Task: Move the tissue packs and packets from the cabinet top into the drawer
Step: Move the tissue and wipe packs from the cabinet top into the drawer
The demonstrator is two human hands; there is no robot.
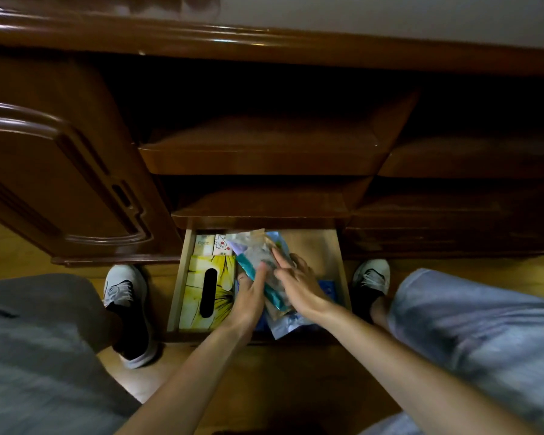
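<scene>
Left hand [251, 293] and right hand [299, 282] lie with fingers nearly straight, pressing a clear teal-edged packet [258, 262] between them, inside the open drawer [343, 277]. Yellow tissue box [208, 290] just left of grip. Advice: lay packet flat, below the rim, clear of box.

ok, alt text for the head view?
Both hands, left hand and right hand, press clear packets into an open wooden drawer, beside a yellow tissue box. Dark wooden cabinet above; the person's shoes flank the drawer.
</scene>
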